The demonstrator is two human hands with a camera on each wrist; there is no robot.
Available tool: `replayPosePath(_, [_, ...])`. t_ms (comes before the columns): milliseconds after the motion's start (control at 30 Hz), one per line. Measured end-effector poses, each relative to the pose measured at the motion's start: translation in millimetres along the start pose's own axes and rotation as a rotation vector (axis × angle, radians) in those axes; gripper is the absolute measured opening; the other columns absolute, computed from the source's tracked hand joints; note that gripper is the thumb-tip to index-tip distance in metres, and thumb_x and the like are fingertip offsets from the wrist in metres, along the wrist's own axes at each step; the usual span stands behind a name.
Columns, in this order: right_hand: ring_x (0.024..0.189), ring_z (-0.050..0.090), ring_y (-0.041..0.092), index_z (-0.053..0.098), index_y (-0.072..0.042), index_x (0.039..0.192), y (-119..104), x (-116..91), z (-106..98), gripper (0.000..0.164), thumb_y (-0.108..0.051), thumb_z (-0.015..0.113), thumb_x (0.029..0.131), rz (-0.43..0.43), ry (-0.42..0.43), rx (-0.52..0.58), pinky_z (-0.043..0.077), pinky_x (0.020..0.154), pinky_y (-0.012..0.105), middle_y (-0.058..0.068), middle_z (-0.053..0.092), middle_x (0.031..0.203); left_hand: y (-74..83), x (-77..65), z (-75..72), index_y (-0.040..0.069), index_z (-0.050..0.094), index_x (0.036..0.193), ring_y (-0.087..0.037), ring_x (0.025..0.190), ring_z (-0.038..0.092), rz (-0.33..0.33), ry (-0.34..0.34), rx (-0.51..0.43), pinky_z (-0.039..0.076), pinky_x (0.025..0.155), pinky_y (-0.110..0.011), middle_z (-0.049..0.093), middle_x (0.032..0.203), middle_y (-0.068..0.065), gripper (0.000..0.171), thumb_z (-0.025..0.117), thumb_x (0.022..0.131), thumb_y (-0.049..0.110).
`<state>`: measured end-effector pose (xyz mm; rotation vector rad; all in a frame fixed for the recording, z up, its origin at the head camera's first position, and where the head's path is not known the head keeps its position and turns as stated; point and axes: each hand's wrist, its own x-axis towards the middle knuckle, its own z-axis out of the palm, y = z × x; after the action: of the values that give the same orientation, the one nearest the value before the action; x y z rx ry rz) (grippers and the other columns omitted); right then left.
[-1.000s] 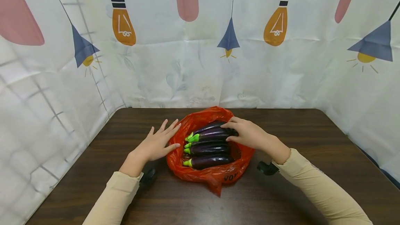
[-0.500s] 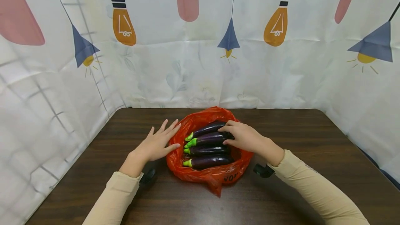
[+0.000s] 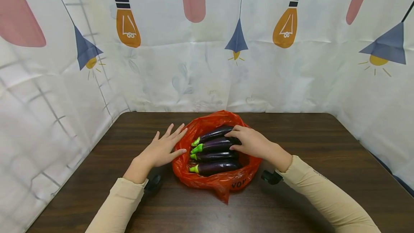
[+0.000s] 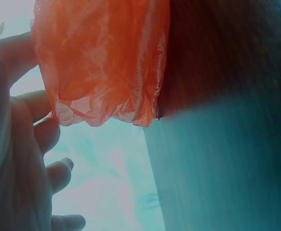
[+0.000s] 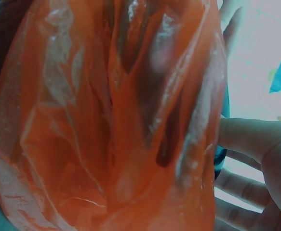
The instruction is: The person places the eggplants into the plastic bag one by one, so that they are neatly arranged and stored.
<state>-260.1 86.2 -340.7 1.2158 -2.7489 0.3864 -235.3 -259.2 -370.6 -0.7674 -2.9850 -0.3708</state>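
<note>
In the head view a red plastic bag (image 3: pixel 194 181), its mouth spread wide, holds several dark purple eggplants (image 3: pixel 215 167) lying side by side, green stems to the left. My right hand (image 3: pixel 252 141) reaches over the bag's right rim. Its thumb and fingers straddle the blunt end of one eggplant (image 3: pixel 215 144) in the upper part of the pile. My left hand (image 3: pixel 161 148) lies at the bag's left rim with its fingers spread and straight. The left wrist view has its fingertips right at the bag wall (image 4: pixel 101 57). From the right wrist, the bag's side (image 5: pixel 106 144) hides most of the eggplants.
The bag stands on a dark brown wooden table (image 3: pixel 310 139). A white cloth (image 3: pixel 207 71) printed with lamps and bulbs hangs behind it and at the sides. Small black wrist cameras sit under the left wrist (image 3: pixel 153 182) and the right wrist (image 3: pixel 271 177).
The right hand has shifted slightly left and down, and the eggplant in it has moved toward the front of the bag. A gap has opened below the rearmost eggplant. The left hand stays put.
</note>
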Motion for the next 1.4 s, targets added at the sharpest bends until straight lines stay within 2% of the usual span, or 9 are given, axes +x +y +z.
replayPosePath(433, [0.095,0.066,0.021,0.070,-0.008,0.130,-1.0,1.9,2.4,0.042,-0.024,0.079,0.093,-0.011,0.000,-0.016,0.057,0.083,0.038,0.010,0.065,0.117,-0.5,-0.6,0.6,0.013,0.025,0.165,-0.041,0.155,0.006,0.000,0.003,-0.006,0.005,0.112,-0.078,0.015,0.171,-0.008,0.077,0.056,0.103,0.048])
replayPosePath(1400, [0.101,0.067,0.024,0.070,-0.010,0.132,-2.4,-0.8,2.0,0.042,-0.028,0.076,0.095,0.014,0.015,-0.022,0.057,0.087,0.042,0.010,0.066,0.121,0.5,-0.9,-2.8,0.014,0.026,0.165,-0.041,0.155,0.006,0.000,0.000,-0.002,0.005,0.112,-0.078,0.014,0.171,-0.008,0.077,0.058,0.103,0.046])
